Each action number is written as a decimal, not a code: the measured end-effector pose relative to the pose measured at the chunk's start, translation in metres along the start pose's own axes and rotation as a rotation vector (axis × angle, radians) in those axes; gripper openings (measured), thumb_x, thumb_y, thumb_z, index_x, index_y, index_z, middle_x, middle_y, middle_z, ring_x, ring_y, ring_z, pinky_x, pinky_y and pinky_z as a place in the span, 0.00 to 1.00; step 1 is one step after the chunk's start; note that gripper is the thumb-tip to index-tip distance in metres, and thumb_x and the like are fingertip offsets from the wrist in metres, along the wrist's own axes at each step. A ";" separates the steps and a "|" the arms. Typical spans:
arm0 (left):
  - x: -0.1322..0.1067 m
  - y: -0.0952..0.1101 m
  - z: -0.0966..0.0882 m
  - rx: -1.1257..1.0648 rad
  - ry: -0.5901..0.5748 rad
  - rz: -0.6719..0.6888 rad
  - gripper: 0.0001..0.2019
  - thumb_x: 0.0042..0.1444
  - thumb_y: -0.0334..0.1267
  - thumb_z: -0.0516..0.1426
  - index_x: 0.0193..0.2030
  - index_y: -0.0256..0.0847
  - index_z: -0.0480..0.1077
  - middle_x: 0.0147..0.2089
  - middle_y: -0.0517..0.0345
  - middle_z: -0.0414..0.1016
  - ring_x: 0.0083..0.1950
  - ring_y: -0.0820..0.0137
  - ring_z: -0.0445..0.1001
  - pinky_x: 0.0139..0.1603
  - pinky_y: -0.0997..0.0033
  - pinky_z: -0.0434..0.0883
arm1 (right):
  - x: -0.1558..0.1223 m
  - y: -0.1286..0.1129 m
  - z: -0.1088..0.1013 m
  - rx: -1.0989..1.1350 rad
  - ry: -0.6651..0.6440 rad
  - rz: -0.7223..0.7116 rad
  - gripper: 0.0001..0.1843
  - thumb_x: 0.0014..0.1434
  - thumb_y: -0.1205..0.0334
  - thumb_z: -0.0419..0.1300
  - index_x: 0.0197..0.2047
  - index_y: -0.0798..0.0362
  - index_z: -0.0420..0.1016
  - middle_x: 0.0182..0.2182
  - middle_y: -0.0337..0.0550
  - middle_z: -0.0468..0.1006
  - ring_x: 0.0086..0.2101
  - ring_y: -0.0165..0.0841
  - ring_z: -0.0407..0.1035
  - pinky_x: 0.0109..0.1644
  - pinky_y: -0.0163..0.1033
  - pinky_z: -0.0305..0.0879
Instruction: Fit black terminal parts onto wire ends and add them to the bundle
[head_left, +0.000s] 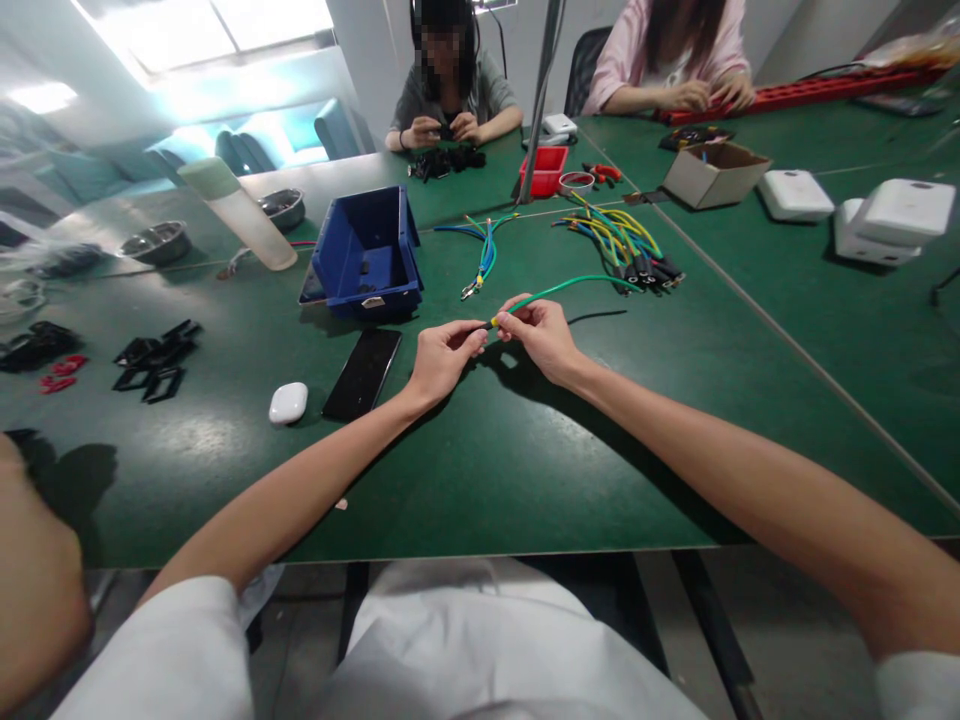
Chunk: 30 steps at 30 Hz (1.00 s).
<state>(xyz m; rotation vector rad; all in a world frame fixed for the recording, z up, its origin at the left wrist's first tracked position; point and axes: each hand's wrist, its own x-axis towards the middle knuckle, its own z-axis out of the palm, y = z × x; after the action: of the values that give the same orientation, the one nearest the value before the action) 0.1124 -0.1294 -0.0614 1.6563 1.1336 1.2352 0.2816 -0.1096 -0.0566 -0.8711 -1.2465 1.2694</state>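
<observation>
Between my two hands is a green wire [570,286] with a yellow and black end. My left hand [444,360] pinches the black part at its tip. Just right of that, my right hand [541,335] grips the wire near the yellow band, and the rest of it arcs away to the right. A thin black tube or wire [598,317] extends from behind my right hand on the table. Beyond my hands lie a few loose blue and green wires [486,250] with metal terminals. A bundle of yellow, green and blue wires [626,240] with black ends rests farther right.
A blue bin [369,255], a phone [363,374] and a white earphone case [289,403] are left of my hands on the green table [480,480]. Black plastic parts [157,360] lie farther left. A metal pole [541,105] rises near a red box [545,172]. Two people sit opposite.
</observation>
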 end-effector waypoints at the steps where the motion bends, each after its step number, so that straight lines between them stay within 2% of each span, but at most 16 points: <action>1: -0.002 0.000 0.000 0.066 0.027 0.050 0.16 0.55 0.47 0.62 0.44 0.37 0.79 0.38 0.50 0.82 0.33 0.67 0.78 0.37 0.68 0.74 | -0.001 0.001 0.001 -0.002 0.003 0.007 0.22 0.43 0.45 0.72 0.29 0.54 0.72 0.21 0.38 0.72 0.23 0.28 0.66 0.29 0.35 0.63; 4: -0.008 0.002 0.000 0.269 0.095 0.230 0.13 0.56 0.45 0.62 0.43 0.39 0.81 0.39 0.49 0.82 0.34 0.67 0.77 0.41 0.66 0.73 | -0.003 0.002 0.002 0.025 -0.008 0.054 0.22 0.43 0.46 0.71 0.28 0.55 0.72 0.21 0.38 0.72 0.23 0.28 0.66 0.28 0.34 0.62; 6: -0.010 0.004 0.000 0.320 0.095 0.274 0.13 0.57 0.45 0.62 0.43 0.40 0.81 0.39 0.50 0.83 0.33 0.67 0.77 0.42 0.66 0.73 | -0.004 0.000 0.003 0.015 -0.028 0.057 0.21 0.43 0.46 0.71 0.28 0.54 0.72 0.21 0.38 0.71 0.23 0.28 0.66 0.28 0.34 0.63; 8: -0.010 0.006 0.000 0.270 0.062 0.218 0.13 0.57 0.47 0.62 0.42 0.40 0.81 0.37 0.51 0.83 0.32 0.67 0.77 0.39 0.66 0.73 | -0.005 -0.001 0.003 -0.037 -0.048 0.022 0.20 0.44 0.46 0.71 0.27 0.54 0.72 0.20 0.37 0.71 0.23 0.28 0.66 0.29 0.35 0.64; 11: -0.004 0.005 -0.001 0.068 -0.015 0.040 0.16 0.55 0.50 0.63 0.41 0.39 0.81 0.34 0.52 0.82 0.28 0.69 0.75 0.33 0.69 0.72 | -0.004 -0.003 0.000 -0.142 -0.061 -0.061 0.18 0.48 0.46 0.68 0.27 0.53 0.72 0.22 0.38 0.73 0.25 0.30 0.67 0.31 0.36 0.65; 14: 0.004 0.002 -0.002 -0.087 -0.073 -0.072 0.18 0.52 0.51 0.64 0.39 0.36 0.81 0.31 0.52 0.81 0.26 0.71 0.73 0.31 0.70 0.72 | -0.003 -0.002 -0.004 -0.230 -0.071 -0.125 0.16 0.52 0.48 0.66 0.29 0.54 0.74 0.24 0.39 0.73 0.25 0.29 0.66 0.30 0.35 0.63; 17: 0.009 -0.001 -0.004 -0.156 -0.080 -0.101 0.19 0.51 0.51 0.65 0.39 0.35 0.80 0.31 0.52 0.80 0.27 0.72 0.74 0.33 0.70 0.72 | -0.004 -0.001 -0.005 -0.262 -0.058 -0.166 0.13 0.54 0.51 0.65 0.31 0.53 0.74 0.25 0.38 0.73 0.25 0.28 0.64 0.29 0.34 0.60; 23: 0.009 -0.002 -0.006 -0.175 -0.078 -0.128 0.19 0.48 0.50 0.67 0.39 0.35 0.80 0.31 0.52 0.80 0.29 0.71 0.75 0.36 0.68 0.73 | -0.005 -0.001 -0.001 -0.225 0.033 -0.173 0.14 0.51 0.53 0.68 0.34 0.52 0.70 0.28 0.38 0.73 0.27 0.29 0.66 0.32 0.36 0.63; 30: 0.009 -0.001 -0.009 -0.207 -0.132 -0.165 0.18 0.47 0.49 0.67 0.37 0.35 0.80 0.28 0.54 0.79 0.27 0.71 0.74 0.34 0.68 0.72 | -0.006 0.004 -0.001 -0.299 0.006 -0.197 0.13 0.52 0.52 0.67 0.32 0.52 0.72 0.29 0.40 0.74 0.27 0.30 0.67 0.31 0.37 0.63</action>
<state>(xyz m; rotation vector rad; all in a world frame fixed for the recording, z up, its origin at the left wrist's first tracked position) 0.1044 -0.1198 -0.0574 1.4381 1.0045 1.0830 0.2819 -0.1143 -0.0620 -0.9361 -1.5024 0.9376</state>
